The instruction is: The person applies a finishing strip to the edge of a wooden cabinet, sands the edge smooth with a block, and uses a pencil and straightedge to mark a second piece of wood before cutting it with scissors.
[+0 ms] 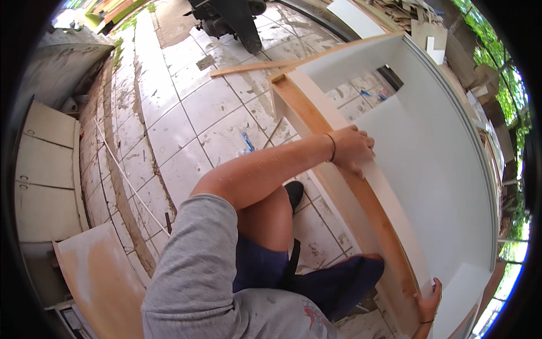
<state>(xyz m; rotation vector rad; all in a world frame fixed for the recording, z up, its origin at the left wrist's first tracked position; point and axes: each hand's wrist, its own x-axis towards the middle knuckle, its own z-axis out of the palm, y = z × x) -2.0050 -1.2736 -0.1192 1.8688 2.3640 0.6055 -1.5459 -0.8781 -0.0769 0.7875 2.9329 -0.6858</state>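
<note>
A large white cabinet frame (420,152) lies before me on the right, with a bare wooden strip (389,240) along its near side. Beside that strip runs a long, narrow white board (389,195). My left hand (353,148) reaches across and is closed over this board partway along, its fingers bent over the far side and the thumb toward me. Lower right, my right hand (430,302) grips the same board near its near end, fingers up along the inner face. How the board joins the frame is hidden under the hands.
A loose wooden batten (248,69) touches the frame's far corner. Beyond it stands a black motor-like machine (231,22). A pale drawer cabinet (48,169) and a leaning stained panel (99,277) are at left. Scrap wood (415,14) is piled far right, and blue bits (247,142) lie on the tiles.
</note>
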